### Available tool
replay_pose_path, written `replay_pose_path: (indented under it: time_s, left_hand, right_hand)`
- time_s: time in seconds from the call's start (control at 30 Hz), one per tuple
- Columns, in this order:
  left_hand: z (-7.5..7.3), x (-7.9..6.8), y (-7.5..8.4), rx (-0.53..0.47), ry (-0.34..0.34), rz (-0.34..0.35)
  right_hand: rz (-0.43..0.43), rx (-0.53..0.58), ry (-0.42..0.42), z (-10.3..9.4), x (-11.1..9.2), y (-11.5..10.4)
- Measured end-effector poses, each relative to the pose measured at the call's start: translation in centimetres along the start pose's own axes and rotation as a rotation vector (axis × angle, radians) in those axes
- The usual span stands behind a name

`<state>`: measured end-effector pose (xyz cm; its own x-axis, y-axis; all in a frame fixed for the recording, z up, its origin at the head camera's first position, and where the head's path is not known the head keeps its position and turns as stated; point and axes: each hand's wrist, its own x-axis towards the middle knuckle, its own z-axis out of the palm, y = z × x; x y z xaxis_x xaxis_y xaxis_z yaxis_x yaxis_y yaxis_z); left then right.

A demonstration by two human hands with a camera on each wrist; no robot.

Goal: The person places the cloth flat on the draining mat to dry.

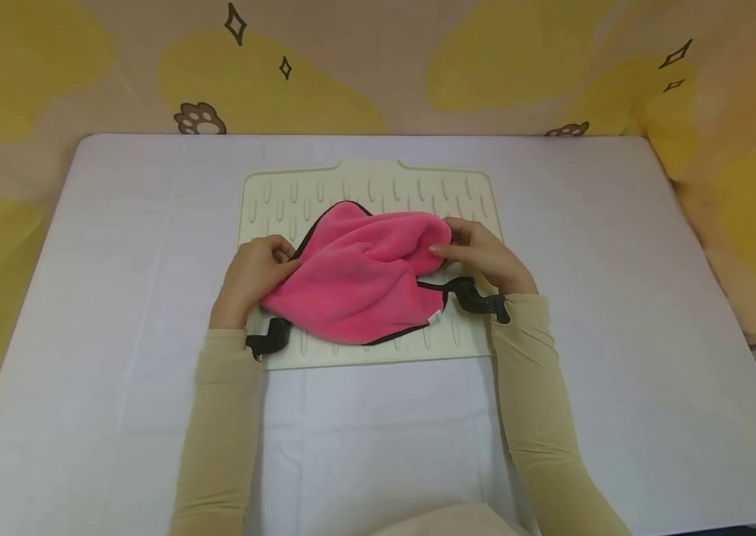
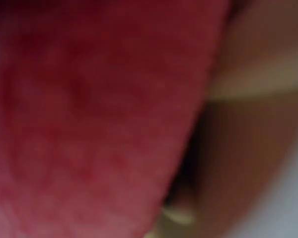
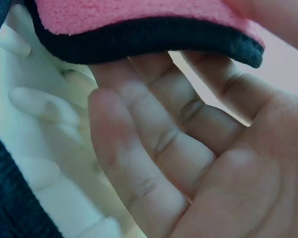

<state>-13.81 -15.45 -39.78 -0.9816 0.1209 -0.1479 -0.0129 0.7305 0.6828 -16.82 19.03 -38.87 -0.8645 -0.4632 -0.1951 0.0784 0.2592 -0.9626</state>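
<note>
From above the bare left hand (image 1: 249, 277) and bare right hand (image 1: 485, 257), the head view looks forward and down; close-up wrist views face each hand's fingers (image 3: 161, 131); all share the fuzzy pink, black-edged cloth (image 1: 351, 279).

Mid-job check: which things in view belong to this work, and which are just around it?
In the job:
pink cloth
left hand, gripping its left edge
right hand, pinching its right side

Apparently just around it:
cream mat under the cloth, perhaps a work surface
white tabletop
patterned backdrop
</note>
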Motion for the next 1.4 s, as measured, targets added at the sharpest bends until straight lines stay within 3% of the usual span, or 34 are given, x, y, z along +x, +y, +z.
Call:
replay_pose_path:
  time_s: [0.17, 0.37, 0.5, 0.63, 0.77, 0.9, 1.07, 1.3, 1.4]
  left_hand:
    - [-0.4, 0.1, -0.7, -0.101, 0.068, 0.044]
    - [-1.2, 0.0, -1.0, -0.227, 0.137, -0.006]
    - [-1.5, -0.2, -0.8, -0.309, 0.094, -0.033]
    - [-1.5, -0.3, -0.4, -0.346, 0.034, -0.042]
    - [-1.1, -0.2, -0.1, -0.286, 0.042, -0.032]
    - [-0.8, -0.2, -0.2, -0.207, 0.098, -0.034]
    - [-0.8, -0.4, -0.5, -0.219, 0.142, -0.086]
    - [-0.8, -0.3, -0.4, -0.236, -0.004, -0.089]
    - [-0.7, -0.3, -0.4, -0.2, -0.017, -0.057]
  right_hand:
    - [-0.035, -0.009, 0.041, -0.1, 0.2, 0.1]
    - [-0.025, 0.05, 0.185, -0.1, 0.8, 0.1]
    - [-0.041, 0.137, 0.31, 0.5, 1.2, 0.0]
    - [-0.053, 0.145, 0.364, 1.2, 1.5, -0.1]
    - [-0.026, 0.087, 0.316, 1.2, 1.4, -0.1]
    - [0.031, -0.031, 0.197, 0.5, 0.8, 0.2]
    - [0.06, -0.154, 0.06, -0.6, 0.0, 0.6]
    - [0.074, -0.158, 0.015, -0.9, -0.4, 0.4]
    - [0.063, -0.14, 0.03, -0.8, -0.2, 0.4]
